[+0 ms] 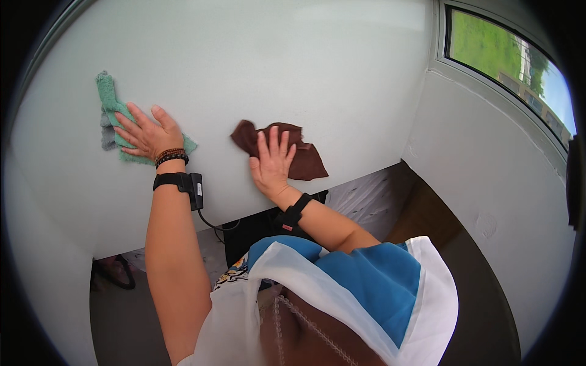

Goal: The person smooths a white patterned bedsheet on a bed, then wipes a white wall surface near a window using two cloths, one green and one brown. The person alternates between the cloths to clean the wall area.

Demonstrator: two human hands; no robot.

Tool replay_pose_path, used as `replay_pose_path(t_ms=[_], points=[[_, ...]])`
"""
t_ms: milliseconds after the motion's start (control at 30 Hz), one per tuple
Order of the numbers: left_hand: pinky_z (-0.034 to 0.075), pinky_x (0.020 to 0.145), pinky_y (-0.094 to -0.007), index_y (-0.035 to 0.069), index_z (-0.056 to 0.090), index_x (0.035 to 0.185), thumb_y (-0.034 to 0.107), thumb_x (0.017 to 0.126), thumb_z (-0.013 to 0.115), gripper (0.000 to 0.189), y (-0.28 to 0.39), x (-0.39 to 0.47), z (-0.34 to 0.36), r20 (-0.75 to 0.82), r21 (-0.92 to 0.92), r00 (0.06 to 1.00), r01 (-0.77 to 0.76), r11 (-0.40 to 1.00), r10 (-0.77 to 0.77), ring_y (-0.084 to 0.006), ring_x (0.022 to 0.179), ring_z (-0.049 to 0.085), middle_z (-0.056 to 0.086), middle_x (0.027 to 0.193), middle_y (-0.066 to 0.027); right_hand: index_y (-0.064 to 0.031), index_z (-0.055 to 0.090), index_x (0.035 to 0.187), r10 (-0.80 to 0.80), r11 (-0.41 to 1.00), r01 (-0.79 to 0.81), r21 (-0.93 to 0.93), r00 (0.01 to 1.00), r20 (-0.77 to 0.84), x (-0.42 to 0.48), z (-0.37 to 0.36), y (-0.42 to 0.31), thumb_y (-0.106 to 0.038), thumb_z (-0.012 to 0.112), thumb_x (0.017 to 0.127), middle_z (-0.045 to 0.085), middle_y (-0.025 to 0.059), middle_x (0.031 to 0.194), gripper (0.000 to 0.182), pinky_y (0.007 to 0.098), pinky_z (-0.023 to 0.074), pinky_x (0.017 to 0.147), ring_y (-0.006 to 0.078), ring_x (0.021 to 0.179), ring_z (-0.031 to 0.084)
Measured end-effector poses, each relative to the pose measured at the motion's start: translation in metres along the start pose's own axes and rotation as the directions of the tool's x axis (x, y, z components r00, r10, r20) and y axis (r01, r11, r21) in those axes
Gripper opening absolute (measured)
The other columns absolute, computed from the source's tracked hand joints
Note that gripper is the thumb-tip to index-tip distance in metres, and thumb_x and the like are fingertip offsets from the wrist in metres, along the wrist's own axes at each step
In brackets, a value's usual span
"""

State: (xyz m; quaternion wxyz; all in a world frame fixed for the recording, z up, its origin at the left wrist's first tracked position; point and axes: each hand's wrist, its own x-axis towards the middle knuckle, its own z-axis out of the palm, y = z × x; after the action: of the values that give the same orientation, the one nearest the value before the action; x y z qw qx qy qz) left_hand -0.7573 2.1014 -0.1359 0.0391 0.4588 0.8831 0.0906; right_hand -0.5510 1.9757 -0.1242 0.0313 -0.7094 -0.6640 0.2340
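Observation:
Both of my hands rest flat on a broad white surface (284, 59), which looks like a tabletop. Under my left hand (152, 135) lies a fluffy green cloth (107, 91) with a grey part (108, 137) showing at its left edge. The fingers are spread over the cloth without curling around it. My right hand (274, 167) lies palm down on a crumpled dark brown cloth (309, 162), near the surface's front edge. Its fingers are slightly apart, and the cloth sticks out on both sides. The palms hide part of each cloth.
A white wall (476, 183) with a window (499, 59) borders the right side. Below the front edge are a dark floor (128, 315), a dark strap (121, 277) and pale patterned fabric (361, 194). A cable (215, 225) trails from the black band device (196, 191) on my left wrist.

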Motion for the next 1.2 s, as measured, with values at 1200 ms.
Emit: replay_pose_path(t_ms=[1200], points=[[0.012, 0.105, -0.0561, 0.012, 0.023, 0.141, 0.047, 0.089, 0.034, 0.064, -0.278, -0.051, -0.038, -0.233, 0.078, 0.970, 0.097, 0.992, -0.077, -0.0310, 0.134, 0.019, 0.024, 0.146, -0.0078, -0.0061, 0.017, 0.142, 0.331, 0.939, -0.343, 0.030, 0.876, -0.352, 0.146, -0.040, 0.051, -0.039, 0.028, 0.091, 0.009, 0.0132, 0.149, 0.061, 0.0535, 0.0080, 0.107, 0.0361, 0.137, 0.003]])
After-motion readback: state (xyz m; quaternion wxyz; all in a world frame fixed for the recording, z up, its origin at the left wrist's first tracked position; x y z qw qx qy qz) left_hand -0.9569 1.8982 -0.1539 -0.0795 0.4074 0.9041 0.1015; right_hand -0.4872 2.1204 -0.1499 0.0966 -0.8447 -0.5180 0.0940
